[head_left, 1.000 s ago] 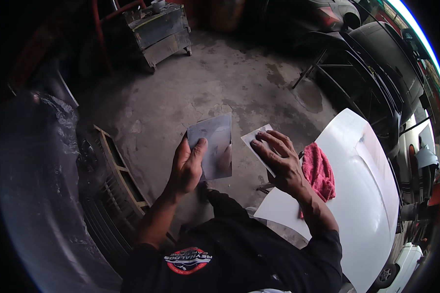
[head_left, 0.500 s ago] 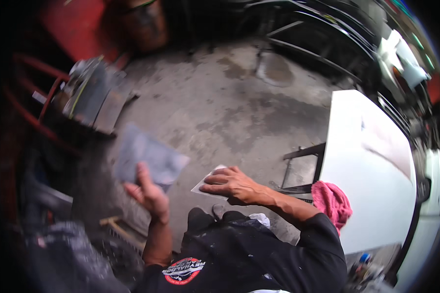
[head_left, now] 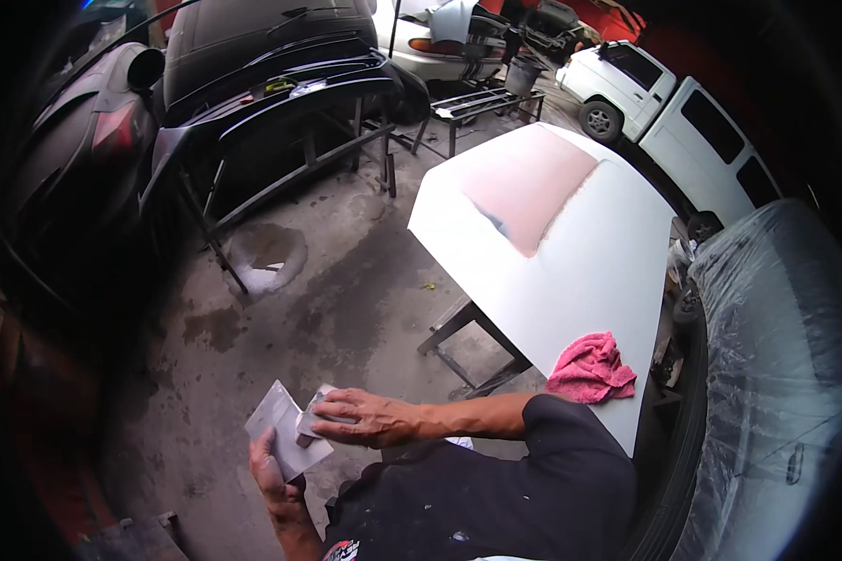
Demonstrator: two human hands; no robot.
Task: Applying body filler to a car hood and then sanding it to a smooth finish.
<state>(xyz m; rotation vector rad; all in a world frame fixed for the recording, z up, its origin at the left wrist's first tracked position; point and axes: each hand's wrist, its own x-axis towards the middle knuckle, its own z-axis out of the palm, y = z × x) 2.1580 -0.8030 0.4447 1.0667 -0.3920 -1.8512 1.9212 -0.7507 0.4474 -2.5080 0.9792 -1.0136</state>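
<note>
My left hand grips a flat, pale grey rectangular plate by its lower left edge, thumb on top. In my right hand is a small flat grey spreader, fingers laid over it. It meets the plate's right side, and a little pinkish paste seems to show there. To the right lies a white car hood with a pinkish filler patch on its far part. A crumpled pink cloth rests on the hood's near end, beyond my right upper arm.
A dark metal stand props up the hood. Further off at left, a dark bumper panel sits on a metal frame before a dark car. A white van is parked beyond the hood. Plastic sheeting covers a vehicle at right.
My view has swung right, bringing the whole hood and the van in. My hands have come together: the spreader, apart from the plate before, now touches it.
</note>
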